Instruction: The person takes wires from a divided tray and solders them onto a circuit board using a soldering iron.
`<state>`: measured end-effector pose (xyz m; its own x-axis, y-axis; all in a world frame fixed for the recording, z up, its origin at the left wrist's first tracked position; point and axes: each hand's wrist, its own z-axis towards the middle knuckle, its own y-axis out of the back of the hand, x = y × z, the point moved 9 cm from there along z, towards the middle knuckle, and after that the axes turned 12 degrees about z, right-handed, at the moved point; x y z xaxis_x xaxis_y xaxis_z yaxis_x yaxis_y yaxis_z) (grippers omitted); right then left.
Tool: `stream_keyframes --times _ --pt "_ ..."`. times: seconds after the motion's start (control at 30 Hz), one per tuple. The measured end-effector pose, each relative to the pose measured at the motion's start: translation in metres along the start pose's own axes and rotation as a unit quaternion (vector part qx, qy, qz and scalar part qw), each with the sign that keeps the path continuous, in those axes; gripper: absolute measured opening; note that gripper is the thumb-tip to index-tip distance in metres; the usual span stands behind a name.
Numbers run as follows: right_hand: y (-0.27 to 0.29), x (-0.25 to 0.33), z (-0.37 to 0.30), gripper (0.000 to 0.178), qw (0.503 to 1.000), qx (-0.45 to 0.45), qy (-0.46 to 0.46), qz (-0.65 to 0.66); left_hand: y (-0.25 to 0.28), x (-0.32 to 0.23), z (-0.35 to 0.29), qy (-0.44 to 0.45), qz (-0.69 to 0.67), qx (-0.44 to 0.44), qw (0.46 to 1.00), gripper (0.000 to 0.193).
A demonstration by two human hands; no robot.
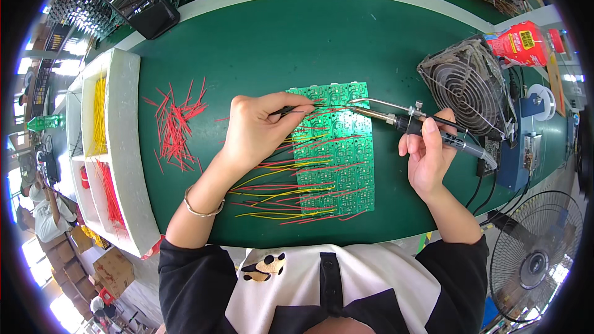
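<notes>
A green panel of small circuit boards (365,179) lies before me, with red and yellow wires sticking out from its left side. Above its upper left part, my left hand (247,133) is closed on dark tweezers (283,111). Their tips are close to a red wire on the board; whether they grip it is too small to tell. My right hand (430,161) holds a soldering iron (408,125) from the right. A thin metal guide tube (380,104) runs along the iron, and both tips meet near the panel's upper middle. A loose pile of red wires (176,127) lies left of my left hand.
A white foam box (133,167) with yellow and red wires in its compartments stands at the left. At the right are a square fan (464,86), a red-labelled bottle (523,44) and a blue device with a spool (541,104). A black phone-like device (139,0) lies far left.
</notes>
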<state>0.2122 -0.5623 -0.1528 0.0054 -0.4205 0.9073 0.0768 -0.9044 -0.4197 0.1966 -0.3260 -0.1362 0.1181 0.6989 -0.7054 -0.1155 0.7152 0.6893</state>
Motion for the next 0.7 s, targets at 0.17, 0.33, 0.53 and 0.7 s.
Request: stream_keyframes --times 0.17,0.33,0.53,0.7 --pt "0.0065 -0.0023 0.0005 0.017 0.998 -0.015 -0.014 0.054 0.0006 0.0 0.0003 0.003 -0.011 -0.004 1.0 0.008" --pt "0.0023 0.0016 0.0014 0.016 0.997 0.0 -0.001 0.071 0.002 -0.0018 0.0004 0.0 -0.012 0.0 1.0 0.009" --pt "0.0048 -0.0002 0.0014 0.016 0.998 -0.01 -0.013 0.068 -0.0006 0.0009 0.0001 0.006 -0.022 -0.003 1.0 0.009" --pt "0.0037 -0.0022 0.0005 0.016 0.998 0.001 -0.013 0.058 0.0006 -0.0004 -0.0004 0.003 -0.014 0.001 1.0 0.009"
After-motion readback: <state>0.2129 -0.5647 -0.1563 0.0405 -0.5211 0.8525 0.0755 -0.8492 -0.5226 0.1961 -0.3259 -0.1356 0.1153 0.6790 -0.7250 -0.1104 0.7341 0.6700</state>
